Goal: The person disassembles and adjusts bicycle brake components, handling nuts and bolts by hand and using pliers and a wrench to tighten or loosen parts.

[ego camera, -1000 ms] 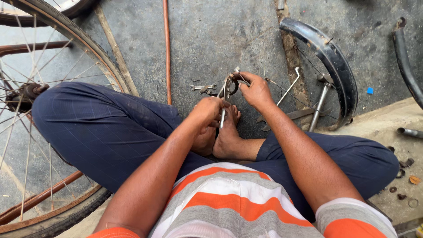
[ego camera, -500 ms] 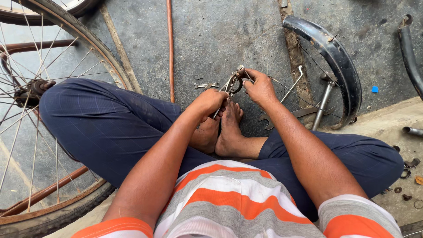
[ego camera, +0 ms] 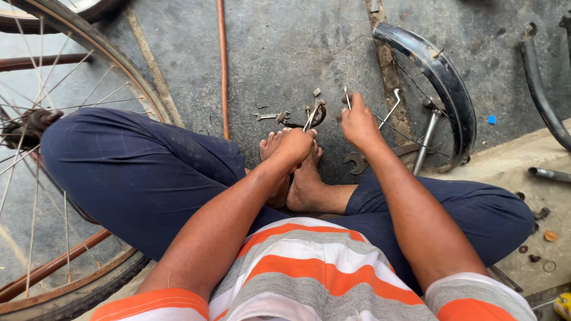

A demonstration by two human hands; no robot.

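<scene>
The person sat cross-legged on the grey concrete floor [ego camera: 285, 53], bare feet [ego camera: 300, 178] tucked together in front of dark blue trousers [ego camera: 137, 172]. The left hand [ego camera: 295, 144] was closed around the lower end of a thin metal rod [ego camera: 311, 119], which rose at a slant from the fist toward a small ring-shaped metal part [ego camera: 320, 112] lying just beyond the toes; whether the rod touched that part could not be told. The right hand [ego camera: 358, 122] was raised a little apart from the left, its fingers pinched on a short, thin metal piece [ego camera: 347, 98] that stuck up above the knuckles. A small open-ended spanner [ego camera: 272, 116] lay on the floor just left of the ring-shaped part, with a few loose bits of hardware near it. A larger spanner [ego camera: 358, 161] lay under the right forearm, beside the right knee. To the right, a black bicycle mudguard [ego camera: 443, 71] with its wire stays [ego camera: 425, 142] curved over the floor, well apart from both hands. On the left stood a spoked bicycle wheel [ego camera: 77, 107] with its tyre, the left knee resting close against it. A thin copper-coloured rod [ego camera: 223, 65] ran straight up the floor between wheel and tools.
</scene>
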